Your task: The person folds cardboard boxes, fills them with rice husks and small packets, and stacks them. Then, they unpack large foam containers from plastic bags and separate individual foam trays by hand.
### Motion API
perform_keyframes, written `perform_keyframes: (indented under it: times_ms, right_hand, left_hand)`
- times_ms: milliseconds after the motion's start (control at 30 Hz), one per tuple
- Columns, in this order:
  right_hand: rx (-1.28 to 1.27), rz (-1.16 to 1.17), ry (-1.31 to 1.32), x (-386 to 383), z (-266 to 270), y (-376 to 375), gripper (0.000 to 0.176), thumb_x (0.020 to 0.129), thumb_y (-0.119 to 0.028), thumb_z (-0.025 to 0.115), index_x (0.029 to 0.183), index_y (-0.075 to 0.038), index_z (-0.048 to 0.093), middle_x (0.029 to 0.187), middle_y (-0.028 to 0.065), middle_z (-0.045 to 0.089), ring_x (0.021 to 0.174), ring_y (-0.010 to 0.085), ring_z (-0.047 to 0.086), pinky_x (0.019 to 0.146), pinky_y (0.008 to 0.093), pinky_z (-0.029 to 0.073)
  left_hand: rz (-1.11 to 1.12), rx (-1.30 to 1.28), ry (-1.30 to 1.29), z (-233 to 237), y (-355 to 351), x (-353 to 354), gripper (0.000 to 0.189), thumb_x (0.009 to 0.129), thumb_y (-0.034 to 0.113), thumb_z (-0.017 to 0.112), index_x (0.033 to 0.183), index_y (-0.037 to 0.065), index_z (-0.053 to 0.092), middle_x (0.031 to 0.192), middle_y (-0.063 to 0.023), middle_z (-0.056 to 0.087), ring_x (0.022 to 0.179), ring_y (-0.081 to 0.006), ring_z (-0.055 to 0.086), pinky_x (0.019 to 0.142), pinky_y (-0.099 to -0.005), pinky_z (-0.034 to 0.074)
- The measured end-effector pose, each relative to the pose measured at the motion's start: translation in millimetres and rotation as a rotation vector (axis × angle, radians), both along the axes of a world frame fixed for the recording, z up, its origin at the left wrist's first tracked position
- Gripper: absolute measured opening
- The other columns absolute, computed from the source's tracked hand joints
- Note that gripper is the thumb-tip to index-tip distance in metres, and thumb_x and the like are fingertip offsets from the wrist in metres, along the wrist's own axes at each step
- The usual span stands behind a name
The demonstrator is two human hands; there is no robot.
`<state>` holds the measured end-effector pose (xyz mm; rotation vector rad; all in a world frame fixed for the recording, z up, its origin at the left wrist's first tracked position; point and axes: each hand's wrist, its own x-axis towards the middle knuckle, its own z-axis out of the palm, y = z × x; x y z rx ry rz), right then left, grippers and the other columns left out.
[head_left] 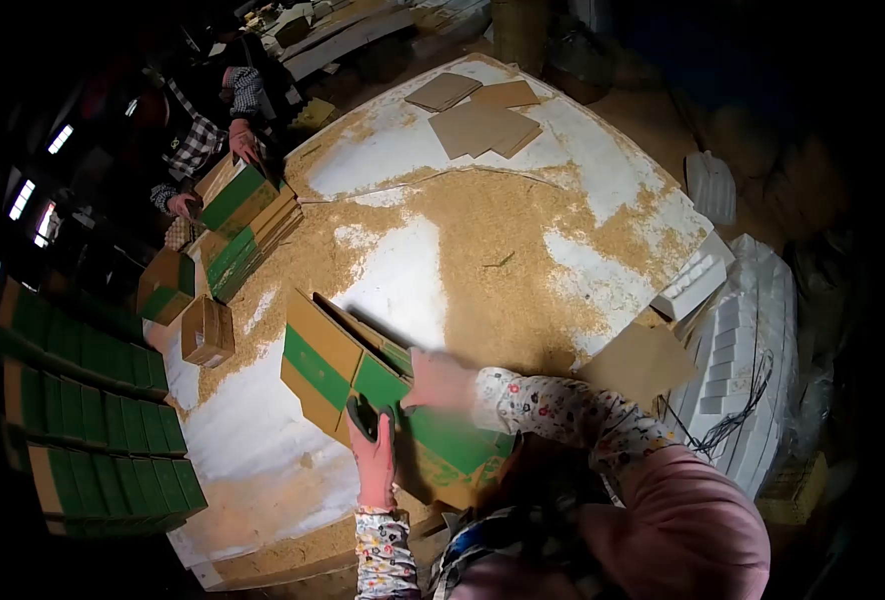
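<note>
A flattened green and brown cardboard box (333, 365) lies slantwise near the front of the table, its flaps pointing up and left. My left hand (373, 450), in a pink glove with dark fingertips, grips the near edge of this cardboard. Blurred by motion, my right hand (438, 382) is on the upper side of the same cardboard, right of the left hand; its fingers are smeared. Both forearms wear floral sleeves.
Brown cardboard sheets (483, 125) lie on the sawdust-strewn table (393, 270). At the upper left a co-worker's gloved hands (245, 142) handle a green box (238, 200). Stacked green boxes (103, 410) stand left, a small carton (208, 332) nearby, white foam pieces (743, 350) right.
</note>
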<state>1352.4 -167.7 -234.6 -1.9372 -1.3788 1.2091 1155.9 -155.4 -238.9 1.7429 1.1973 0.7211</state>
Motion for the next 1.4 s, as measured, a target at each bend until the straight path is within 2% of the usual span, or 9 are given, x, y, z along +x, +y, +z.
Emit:
perform_keyframes:
  times_ms: [233,367,500,767,967,1100,1200,1333,1400]
  right_hand:
    - [0.152,0.228,-0.108,-25,73,-47,0.114,0.071,-0.055,0.069,0.139,0.015,0.012,0.127,0.0342,0.039,0.12,0.0426,0.041,0.101,0.0421,0.036]
    - [0.274,0.33,0.219,-76,37,-67,0.108,0.077,-0.054,0.063,0.145,0.006,0.004,0.15,0.0259,0.015,0.14,0.0352,0.015,0.113,0.0398,0.019]
    - [0.121,0.686,0.726,-50,-11,-35,0.087,0.083,-0.052,0.06,0.144,-0.002,0.023,0.147,0.0227,0.025,0.136,0.0346,0.027,0.11,0.0404,0.026]
    - [-0.084,-0.561,-0.411,283,-152,80,0.079,0.089,-0.053,0.046,0.141,0.003,0.027,0.148,0.0214,0.024,0.139,0.0362,0.017,0.113,0.0491,0.009]
    - [0.248,0.455,-0.525,193,-156,91,0.067,0.091,-0.055,0.038,0.14,-0.01,0.036,0.148,0.0173,0.028,0.139,0.0348,0.019,0.113,0.0547,0.004]
    - [0.357,0.108,-0.722,239,-186,99,0.062,0.089,-0.044,0.049,0.139,-0.009,0.037,0.146,0.0182,0.03,0.136,0.0363,0.025,0.11,0.0596,0.009]
    - [0.006,-0.074,-0.689,295,-151,116,0.069,0.079,-0.032,0.068,0.132,0.001,0.038,0.129,0.0222,0.044,0.12,0.0354,0.043,0.09,0.0562,0.04]
    - [-0.092,0.174,-0.315,309,-187,146,0.054,0.077,-0.025,0.067,0.121,0.001,0.05,0.09,0.0177,0.064,0.085,0.0267,0.064,0.068,0.0394,0.051]
    - [0.293,-0.252,0.007,320,-168,142,0.049,0.077,-0.026,0.068,0.117,-0.002,0.055,0.09,0.0166,0.063,0.088,0.0281,0.063,0.074,0.041,0.05]
  left_hand:
    - [-0.074,-0.355,-0.306,60,38,0,0.072,0.091,0.015,0.059,0.144,-0.002,0.014,0.136,-0.0187,0.042,0.12,-0.0234,0.046,0.102,-0.0317,0.035]
    - [0.013,0.036,0.148,79,42,-39,0.097,0.078,0.017,0.076,0.144,-0.004,0.008,0.135,-0.0216,0.042,0.118,-0.0293,0.048,0.1,-0.0327,0.037]
    - [0.292,0.261,0.704,74,22,-64,0.102,0.074,0.023,0.077,0.143,-0.008,0.008,0.139,-0.0314,0.032,0.126,-0.04,0.038,0.105,-0.0377,0.032]
    - [0.589,0.143,0.93,36,16,-44,0.094,0.075,0.029,0.072,0.142,-0.008,0.018,0.137,-0.034,0.033,0.126,-0.0438,0.038,0.102,-0.0404,0.036]
    - [0.604,0.144,1.06,28,19,-59,0.091,0.076,0.027,0.071,0.143,-0.004,0.018,0.138,-0.0308,0.032,0.125,-0.0442,0.038,0.101,-0.0418,0.035]
    - [0.572,0.159,1.046,26,23,-57,0.089,0.077,0.025,0.07,0.143,-0.004,0.018,0.137,-0.031,0.033,0.123,-0.0446,0.038,0.101,-0.0419,0.035]
    - [0.567,0.161,1.061,24,18,-61,0.088,0.077,0.024,0.07,0.143,-0.005,0.019,0.136,-0.031,0.033,0.123,-0.0447,0.038,0.101,-0.0418,0.036]
    - [0.568,0.178,1.051,28,17,-58,0.088,0.077,0.023,0.07,0.142,-0.005,0.019,0.135,-0.0312,0.034,0.123,-0.045,0.038,0.101,-0.0419,0.036]
    - [0.567,0.168,1.043,28,19,-55,0.087,0.078,0.022,0.07,0.142,-0.005,0.019,0.135,-0.0321,0.034,0.122,-0.0458,0.039,0.101,-0.0423,0.035]
